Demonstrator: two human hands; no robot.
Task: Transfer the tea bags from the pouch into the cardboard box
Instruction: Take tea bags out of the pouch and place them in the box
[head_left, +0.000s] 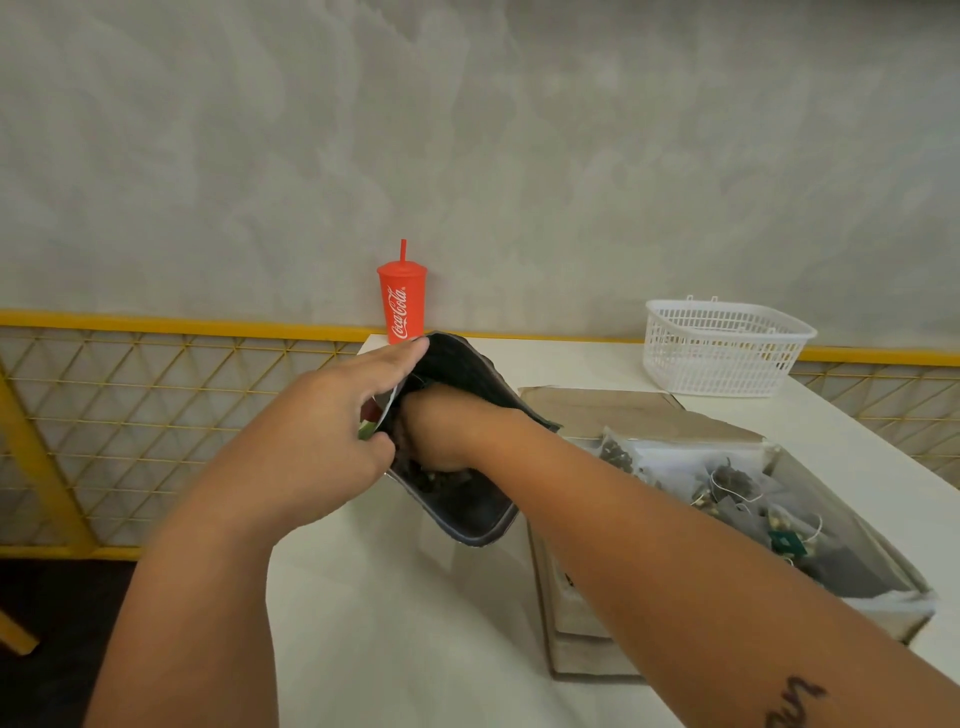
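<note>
**A:** The white table (405, 639) fills the near side. On its right stands the cardboard box (576, 654), top open, one flap folded back on the far side.

**B:** At the far right there's a white plastic basket (722, 353) by the wall. Where's the pouch?

**A:** The pouch (470, 512) is dark and held tilted just left of the box, its mouth gaping towards us. The left hand (317, 441) pinches the left rim, thumb tucked in low, fingers stretched together along the edge to the top.

**B:** And the right hand?

**A:** The right hand (441, 428) is plunged into the mouth with its knuckles showing. The fingers are buried in the dark contents, so I cannot tell whether they clamp anything.

**B:** A red cup (401, 306) with a straw stands at the far edge, just behind the pouch.

**A:** Tea bags (727, 483), with strings and tags, lie heaped inside the box.
</note>
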